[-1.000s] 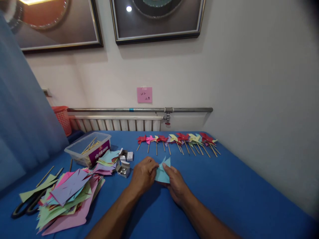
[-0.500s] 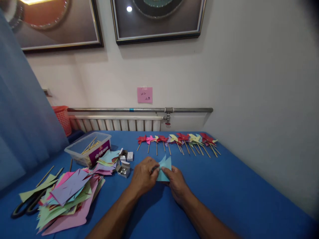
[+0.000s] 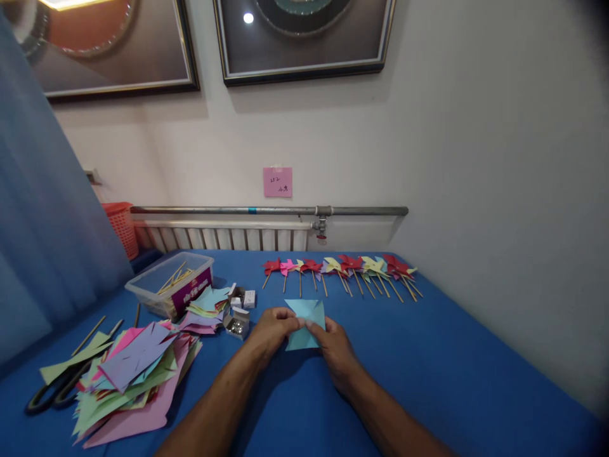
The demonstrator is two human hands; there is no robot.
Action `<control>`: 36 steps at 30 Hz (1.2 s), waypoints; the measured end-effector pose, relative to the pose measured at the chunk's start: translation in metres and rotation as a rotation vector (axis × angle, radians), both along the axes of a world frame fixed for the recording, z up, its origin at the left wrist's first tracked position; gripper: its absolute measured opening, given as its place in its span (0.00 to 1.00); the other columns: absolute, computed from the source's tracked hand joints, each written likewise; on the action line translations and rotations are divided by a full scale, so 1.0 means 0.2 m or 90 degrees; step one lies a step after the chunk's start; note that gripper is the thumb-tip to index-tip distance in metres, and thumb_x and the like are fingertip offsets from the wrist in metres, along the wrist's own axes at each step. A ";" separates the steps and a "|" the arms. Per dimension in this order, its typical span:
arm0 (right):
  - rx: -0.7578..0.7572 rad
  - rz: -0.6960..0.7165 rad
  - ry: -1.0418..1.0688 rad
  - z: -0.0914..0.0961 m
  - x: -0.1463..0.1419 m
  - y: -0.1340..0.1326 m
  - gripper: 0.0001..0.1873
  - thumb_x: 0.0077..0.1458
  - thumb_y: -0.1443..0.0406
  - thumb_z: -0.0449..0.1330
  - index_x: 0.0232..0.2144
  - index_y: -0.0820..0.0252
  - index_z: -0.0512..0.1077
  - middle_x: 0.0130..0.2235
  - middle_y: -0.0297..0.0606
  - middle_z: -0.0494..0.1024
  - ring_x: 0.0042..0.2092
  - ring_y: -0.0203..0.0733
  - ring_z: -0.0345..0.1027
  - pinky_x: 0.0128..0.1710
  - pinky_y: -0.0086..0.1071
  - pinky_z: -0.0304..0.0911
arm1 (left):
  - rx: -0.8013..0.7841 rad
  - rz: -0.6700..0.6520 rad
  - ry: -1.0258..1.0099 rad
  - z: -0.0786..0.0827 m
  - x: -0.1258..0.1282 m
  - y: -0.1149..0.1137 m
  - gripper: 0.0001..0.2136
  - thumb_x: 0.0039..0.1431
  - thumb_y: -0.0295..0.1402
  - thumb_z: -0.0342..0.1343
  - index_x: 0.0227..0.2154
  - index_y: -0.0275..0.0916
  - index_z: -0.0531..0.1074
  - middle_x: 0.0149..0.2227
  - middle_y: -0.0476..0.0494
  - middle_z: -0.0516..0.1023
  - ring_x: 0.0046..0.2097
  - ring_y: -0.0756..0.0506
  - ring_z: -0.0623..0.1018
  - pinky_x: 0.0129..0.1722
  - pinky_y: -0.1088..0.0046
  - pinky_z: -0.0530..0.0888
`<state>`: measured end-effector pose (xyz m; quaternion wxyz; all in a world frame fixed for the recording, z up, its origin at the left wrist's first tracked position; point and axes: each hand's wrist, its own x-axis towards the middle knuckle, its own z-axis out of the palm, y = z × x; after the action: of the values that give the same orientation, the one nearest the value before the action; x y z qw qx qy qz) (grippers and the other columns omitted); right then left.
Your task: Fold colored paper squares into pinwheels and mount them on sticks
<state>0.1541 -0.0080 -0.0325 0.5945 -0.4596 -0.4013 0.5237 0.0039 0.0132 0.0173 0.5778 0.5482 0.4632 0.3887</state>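
Between my hands is a light-blue paper square (image 3: pixel 307 309) with slits cut in from its corners, held just above the blue table. My left hand (image 3: pixel 275 330) pinches its left side, thumb on top near the middle. From the right, my right hand (image 3: pixel 337 346) grips the opposite side, its thumb also close to the centre. The fingers beneath the paper are hidden. Left of my left hand stand small open boxes of metal pins (image 3: pixel 237 324). Finished paper pinwheels (image 3: pixel 351 262) on sticks lie in a row beyond my hands.
A pile of coloured paper pieces (image 3: pixel 133 374) lies at the left, partly over black-handled scissors (image 3: pixel 44 397). Behind it is a clear plastic tub (image 3: pixel 147 291) of sticks, with a smaller stack of cut paper (image 3: pixel 204 311) beside it. A wall (image 3: pixel 499 222) borders the table's right side.
The blue paper was partly bent with raised points; now it lies flatter and opened out. My left hand has shifted slightly left and its thumb now rests on the paper.
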 end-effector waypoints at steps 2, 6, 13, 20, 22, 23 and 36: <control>0.000 0.012 0.004 0.00 0.00 0.00 0.25 0.41 0.49 0.72 0.36 0.61 0.80 0.29 0.38 0.82 0.29 0.42 0.72 0.29 0.32 0.65 | -0.011 0.009 -0.020 0.00 0.01 0.00 0.16 0.38 0.42 0.68 0.22 0.37 0.70 0.18 0.54 0.68 0.21 0.54 0.64 0.24 0.76 0.59; -0.002 0.027 0.005 0.01 -0.01 -0.02 0.24 0.41 0.49 0.73 0.35 0.61 0.80 0.29 0.37 0.82 0.29 0.42 0.72 0.30 0.32 0.65 | -0.012 0.045 -0.022 -0.02 0.02 0.01 0.14 0.37 0.38 0.68 0.19 0.38 0.67 0.17 0.56 0.67 0.20 0.55 0.63 0.22 0.76 0.58; 0.009 0.044 0.005 0.02 -0.01 -0.03 0.24 0.42 0.50 0.73 0.35 0.62 0.80 0.29 0.37 0.82 0.30 0.42 0.72 0.31 0.32 0.65 | -0.028 0.037 -0.044 -0.04 0.02 0.03 0.13 0.40 0.36 0.67 0.20 0.38 0.67 0.17 0.55 0.66 0.19 0.55 0.62 0.21 0.76 0.57; 0.010 0.055 0.002 0.04 -0.01 -0.03 0.25 0.43 0.49 0.73 0.37 0.63 0.81 0.30 0.37 0.82 0.30 0.42 0.72 0.32 0.33 0.64 | -0.020 0.049 -0.051 -0.05 0.02 0.03 0.10 0.40 0.33 0.64 0.19 0.38 0.66 0.16 0.55 0.65 0.19 0.55 0.61 0.20 0.77 0.56; 0.012 0.045 -0.007 0.04 -0.01 -0.04 0.24 0.43 0.50 0.73 0.36 0.62 0.81 0.29 0.37 0.82 0.30 0.41 0.71 0.31 0.32 0.63 | -0.010 0.059 -0.047 -0.05 0.03 0.03 0.10 0.40 0.32 0.63 0.18 0.38 0.65 0.15 0.55 0.64 0.19 0.55 0.60 0.20 0.77 0.55; 0.013 0.039 -0.007 0.04 -0.02 -0.04 0.24 0.43 0.50 0.73 0.36 0.62 0.80 0.29 0.36 0.82 0.29 0.41 0.71 0.31 0.32 0.63 | -0.005 0.059 -0.046 -0.05 0.03 0.02 0.10 0.41 0.31 0.63 0.18 0.38 0.65 0.15 0.55 0.64 0.19 0.55 0.60 0.21 0.77 0.55; 0.017 -0.011 0.166 0.13 0.00 -0.03 0.20 0.43 0.50 0.72 0.33 0.55 0.75 0.27 0.32 0.79 0.32 0.44 0.73 0.33 0.34 0.67 | -0.036 0.100 0.008 -0.04 0.07 0.01 0.10 0.41 0.25 0.61 0.17 0.39 0.64 0.14 0.56 0.63 0.18 0.55 0.60 0.19 0.77 0.54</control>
<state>0.1544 -0.0141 -0.0066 0.6521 -0.3832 -0.3233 0.5687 0.0173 0.0146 0.0098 0.5578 0.4960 0.5193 0.4160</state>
